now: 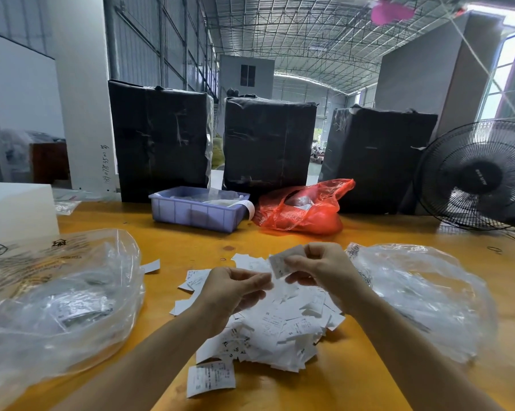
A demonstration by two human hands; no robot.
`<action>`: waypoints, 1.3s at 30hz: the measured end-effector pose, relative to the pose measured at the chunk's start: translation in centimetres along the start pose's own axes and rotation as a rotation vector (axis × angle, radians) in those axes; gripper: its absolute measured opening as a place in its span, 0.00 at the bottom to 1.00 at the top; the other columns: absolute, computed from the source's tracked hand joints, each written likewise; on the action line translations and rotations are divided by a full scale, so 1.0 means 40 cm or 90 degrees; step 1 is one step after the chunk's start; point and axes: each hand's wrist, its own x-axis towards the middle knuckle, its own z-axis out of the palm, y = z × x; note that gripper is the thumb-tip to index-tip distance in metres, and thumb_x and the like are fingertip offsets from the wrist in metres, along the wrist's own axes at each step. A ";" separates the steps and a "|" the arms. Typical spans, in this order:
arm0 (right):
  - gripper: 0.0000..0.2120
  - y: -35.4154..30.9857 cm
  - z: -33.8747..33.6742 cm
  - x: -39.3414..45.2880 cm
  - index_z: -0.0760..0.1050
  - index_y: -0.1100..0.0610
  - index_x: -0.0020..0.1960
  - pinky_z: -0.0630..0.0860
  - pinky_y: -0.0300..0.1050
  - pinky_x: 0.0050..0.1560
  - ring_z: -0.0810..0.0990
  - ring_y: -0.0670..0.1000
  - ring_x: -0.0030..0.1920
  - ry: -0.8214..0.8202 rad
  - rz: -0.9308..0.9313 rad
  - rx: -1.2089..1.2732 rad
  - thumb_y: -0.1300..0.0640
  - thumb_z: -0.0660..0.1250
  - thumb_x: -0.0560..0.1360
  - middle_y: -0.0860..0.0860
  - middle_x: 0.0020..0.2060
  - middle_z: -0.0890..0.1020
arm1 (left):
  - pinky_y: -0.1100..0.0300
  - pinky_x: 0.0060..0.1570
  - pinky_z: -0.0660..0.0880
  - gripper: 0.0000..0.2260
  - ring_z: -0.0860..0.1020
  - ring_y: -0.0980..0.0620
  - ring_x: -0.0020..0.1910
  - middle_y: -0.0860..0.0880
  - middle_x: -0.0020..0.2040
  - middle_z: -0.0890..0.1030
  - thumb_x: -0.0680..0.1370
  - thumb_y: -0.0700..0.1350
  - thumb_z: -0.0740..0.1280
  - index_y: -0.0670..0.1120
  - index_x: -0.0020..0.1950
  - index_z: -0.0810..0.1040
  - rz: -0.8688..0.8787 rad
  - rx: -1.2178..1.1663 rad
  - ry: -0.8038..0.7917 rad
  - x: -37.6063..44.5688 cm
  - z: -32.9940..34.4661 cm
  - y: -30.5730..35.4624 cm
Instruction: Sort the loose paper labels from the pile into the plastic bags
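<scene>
A pile of loose white paper labels [275,327] lies on the orange table, in front of me. My right hand [321,269] is raised over the pile and pinches one white label [281,262] between thumb and fingers. My left hand [235,289] hovers over the pile with curled fingers close to that label; I cannot tell if it holds anything. A clear plastic bag [57,298] holding some labels lies at the left. A second clear plastic bag [422,295] lies at the right.
A purple plastic bin [197,213] and a red plastic bag [303,212] sit at the table's back, before three black-wrapped boxes [268,143]. A black fan [475,176] stands at the far right. A white block [16,209] is at the far left.
</scene>
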 end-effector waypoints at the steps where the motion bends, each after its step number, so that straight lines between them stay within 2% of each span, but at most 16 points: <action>1: 0.02 -0.004 -0.004 0.001 0.78 0.62 0.43 0.76 0.37 0.34 0.83 0.49 0.32 0.029 -0.013 0.022 0.64 0.69 0.74 0.55 0.35 0.84 | 0.67 0.30 0.75 0.10 0.79 0.56 0.28 0.45 0.35 0.84 0.65 0.43 0.74 0.37 0.42 0.83 0.000 -0.007 0.005 0.000 -0.001 0.000; 4: 0.01 -0.012 -0.008 0.000 0.77 0.61 0.44 0.77 0.36 0.34 0.84 0.50 0.33 0.030 -0.045 0.049 0.65 0.69 0.73 0.54 0.36 0.84 | 0.67 0.31 0.75 0.11 0.78 0.56 0.29 0.45 0.36 0.84 0.64 0.43 0.74 0.37 0.42 0.83 -0.002 -0.021 0.009 0.002 -0.003 0.002; 10: 0.04 -0.008 0.008 -0.003 0.76 0.65 0.44 0.77 0.38 0.36 0.84 0.51 0.35 0.020 -0.087 0.004 0.67 0.70 0.72 0.56 0.37 0.84 | 0.68 0.30 0.75 0.12 0.79 0.57 0.29 0.45 0.37 0.85 0.62 0.44 0.74 0.39 0.42 0.84 0.001 -0.008 -0.009 -0.001 -0.001 0.005; 14: 0.05 -0.001 0.010 -0.004 0.76 0.65 0.45 0.76 0.40 0.38 0.84 0.50 0.35 0.005 -0.067 -0.027 0.67 0.71 0.72 0.56 0.37 0.84 | 0.67 0.30 0.74 0.13 0.79 0.56 0.29 0.44 0.38 0.85 0.62 0.44 0.75 0.39 0.43 0.84 0.003 -0.010 -0.009 0.001 -0.002 0.006; 19: 0.05 -0.003 0.013 -0.003 0.76 0.65 0.45 0.76 0.36 0.35 0.84 0.49 0.34 0.011 -0.066 -0.005 0.66 0.71 0.71 0.55 0.36 0.84 | 0.67 0.29 0.74 0.12 0.79 0.56 0.29 0.44 0.37 0.84 0.62 0.44 0.75 0.39 0.42 0.84 0.004 -0.010 -0.003 0.002 -0.004 0.005; 22: 0.04 -0.004 0.012 -0.004 0.76 0.64 0.45 0.76 0.36 0.36 0.84 0.50 0.35 0.016 -0.070 0.001 0.66 0.70 0.72 0.54 0.36 0.85 | 0.66 0.30 0.74 0.12 0.79 0.56 0.29 0.44 0.37 0.85 0.62 0.44 0.75 0.39 0.41 0.84 0.004 -0.005 0.001 0.002 -0.006 0.005; 26: 0.06 -0.003 0.014 -0.006 0.76 0.67 0.47 0.76 0.38 0.36 0.84 0.50 0.34 -0.003 -0.056 -0.012 0.67 0.70 0.72 0.56 0.37 0.84 | 0.66 0.30 0.75 0.10 0.79 0.56 0.29 0.44 0.38 0.85 0.62 0.44 0.75 0.40 0.39 0.84 0.002 -0.004 0.000 0.003 -0.006 0.003; 33: 0.06 0.000 0.021 -0.008 0.75 0.67 0.46 0.74 0.34 0.31 0.83 0.48 0.32 -0.040 -0.064 -0.044 0.68 0.71 0.71 0.55 0.34 0.83 | 0.67 0.28 0.73 0.11 0.78 0.56 0.29 0.44 0.38 0.85 0.61 0.45 0.75 0.41 0.40 0.84 -0.002 -0.004 0.001 0.004 -0.006 0.003; 39: 0.06 -0.004 0.017 -0.011 0.76 0.65 0.44 0.75 0.39 0.35 0.83 0.50 0.32 -0.085 -0.025 -0.066 0.70 0.72 0.69 0.59 0.35 0.83 | 0.66 0.26 0.71 0.10 0.76 0.56 0.26 0.44 0.31 0.81 0.61 0.43 0.75 0.39 0.38 0.83 0.011 -0.022 0.055 0.010 -0.008 -0.001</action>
